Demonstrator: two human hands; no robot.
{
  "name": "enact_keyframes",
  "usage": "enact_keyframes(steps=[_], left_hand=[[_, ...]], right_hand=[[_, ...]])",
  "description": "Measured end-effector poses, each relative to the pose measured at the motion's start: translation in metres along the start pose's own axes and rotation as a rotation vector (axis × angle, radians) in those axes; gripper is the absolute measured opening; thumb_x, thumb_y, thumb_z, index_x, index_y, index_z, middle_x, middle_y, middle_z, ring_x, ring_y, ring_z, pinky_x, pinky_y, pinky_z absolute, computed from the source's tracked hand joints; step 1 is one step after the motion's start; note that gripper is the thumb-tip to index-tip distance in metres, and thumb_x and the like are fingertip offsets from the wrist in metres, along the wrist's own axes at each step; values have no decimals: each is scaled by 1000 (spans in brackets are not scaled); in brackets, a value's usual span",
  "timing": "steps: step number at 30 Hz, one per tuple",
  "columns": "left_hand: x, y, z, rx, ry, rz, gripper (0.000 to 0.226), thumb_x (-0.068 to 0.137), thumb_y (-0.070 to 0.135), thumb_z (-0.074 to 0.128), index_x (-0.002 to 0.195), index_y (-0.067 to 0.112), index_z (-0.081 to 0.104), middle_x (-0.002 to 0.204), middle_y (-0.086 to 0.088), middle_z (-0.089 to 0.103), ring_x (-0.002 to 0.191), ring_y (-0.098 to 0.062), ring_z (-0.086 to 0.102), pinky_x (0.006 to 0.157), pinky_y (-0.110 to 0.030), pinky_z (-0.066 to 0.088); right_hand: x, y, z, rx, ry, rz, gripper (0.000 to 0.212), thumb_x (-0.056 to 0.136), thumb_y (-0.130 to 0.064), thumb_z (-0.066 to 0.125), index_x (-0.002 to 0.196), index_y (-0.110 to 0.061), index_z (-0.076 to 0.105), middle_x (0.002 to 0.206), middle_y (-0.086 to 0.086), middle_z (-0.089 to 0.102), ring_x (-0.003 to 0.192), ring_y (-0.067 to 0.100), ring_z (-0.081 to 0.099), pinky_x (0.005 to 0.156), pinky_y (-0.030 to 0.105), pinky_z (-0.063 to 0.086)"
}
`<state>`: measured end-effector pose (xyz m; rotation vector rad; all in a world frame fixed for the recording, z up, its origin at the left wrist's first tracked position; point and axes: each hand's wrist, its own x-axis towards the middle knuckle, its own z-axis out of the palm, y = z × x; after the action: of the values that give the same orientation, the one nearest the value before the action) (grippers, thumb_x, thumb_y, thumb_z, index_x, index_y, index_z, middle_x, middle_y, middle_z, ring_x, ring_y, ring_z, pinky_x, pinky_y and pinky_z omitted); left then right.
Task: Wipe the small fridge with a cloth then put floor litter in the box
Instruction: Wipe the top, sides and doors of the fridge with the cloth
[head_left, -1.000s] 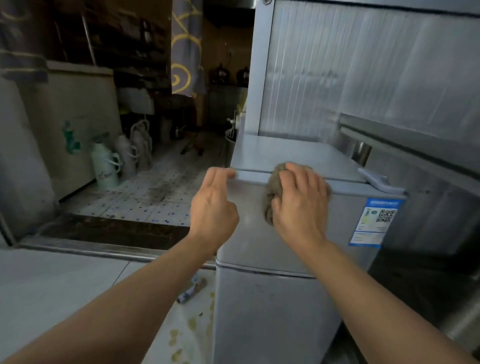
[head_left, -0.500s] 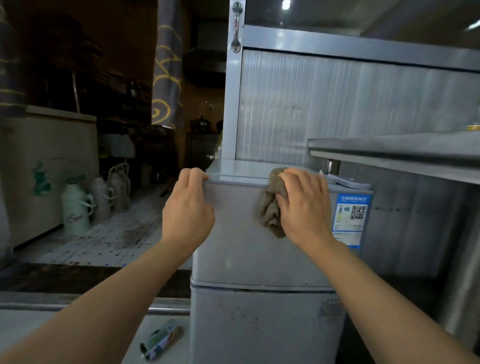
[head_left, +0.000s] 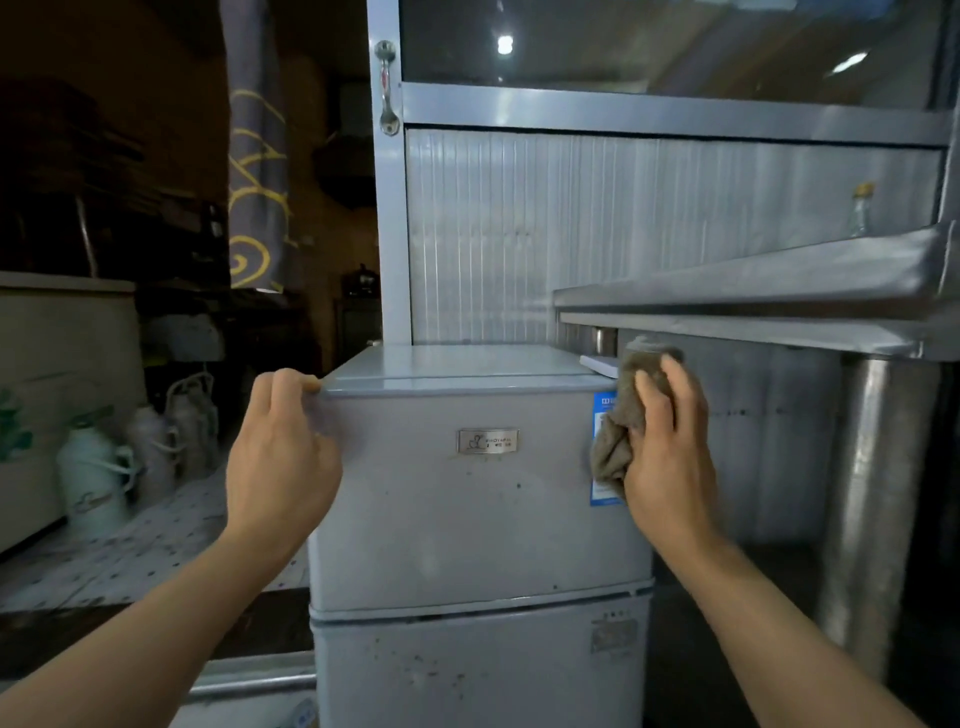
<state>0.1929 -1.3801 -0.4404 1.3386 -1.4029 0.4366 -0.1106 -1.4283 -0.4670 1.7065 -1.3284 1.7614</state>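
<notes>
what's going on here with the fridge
A person is wiping a small grey two-door fridge. The right hand presses a crumpled brown cloth against the upper door's right edge, over a blue sticker. The left hand grips the top left corner of that door. Dark specks show on both doors, and a piece of litter lies on the floor by the fridge's base.

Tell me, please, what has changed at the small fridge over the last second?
The right hand has slid the cloth rightward along the fridge door's upper front, from near the middle to the right edge, where it now covers part of the blue sticker. Nothing was picked up or let go. The left hand still grips the door's top left corner.
</notes>
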Motion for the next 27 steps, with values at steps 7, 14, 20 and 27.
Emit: enact_keyframes(steps=[7,14,20,27], left_hand=[[-8,0,15,-90,91,-27,42,79,-8,50,118,8,45,121,-11,45,96,-29,49,69,-36,38],[-45,-8,17,-135,-49,-88,80,86,-1,51,149,27,11,157,6,19,134,-7,29,86,-31,40],[-67,-25,28,-156,-103,-208,51,92,13,49,140,20,32,133,-6,47,116,-26,49,96,-47,44],[-63,-35,32,-199,-152,-223,42,93,17,47,134,16,36,128,-10,46,109,-25,50,94,-49,47]], right_hand=[[-33,17,19,-5,30,-27,61,92,-13,46,148,-11,21,157,5,5,144,28,16,112,37,27],[-103,30,25,-142,-97,-44,79,82,-5,65,146,-8,19,155,16,8,140,43,19,102,61,38],[-14,-4,32,-162,52,-131,61,91,-30,42,146,-9,27,155,19,16,143,38,13,115,51,17],[-129,19,57,-357,-214,-607,59,87,-35,45,142,-21,27,153,5,17,146,28,-3,116,46,5]])
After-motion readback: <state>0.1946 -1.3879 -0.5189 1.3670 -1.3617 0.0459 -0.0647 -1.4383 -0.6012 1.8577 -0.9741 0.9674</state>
